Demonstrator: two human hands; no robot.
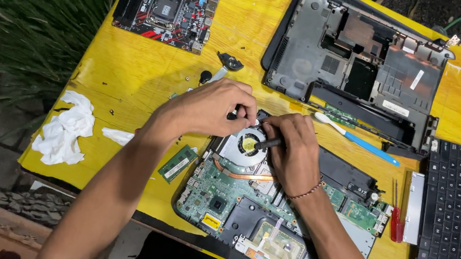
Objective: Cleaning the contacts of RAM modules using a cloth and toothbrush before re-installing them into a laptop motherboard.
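Right now your left hand (212, 109) curls closed over the far edge of the cooling fan (246, 147), pinching something small and dark that you cannot make out. Your right hand (293, 150) grips a dark tool (267, 144), its tip touching the fan's yellow hub. The fan sits on the opened laptop board (221, 197) at the near middle of the yellow counter (131, 67). A loose memory stick (177, 163) lies just left of the board, crumpled tissue (65, 127) farther left. A red screwdriver (395, 216) and a keyboard (448, 226) lie to the right.
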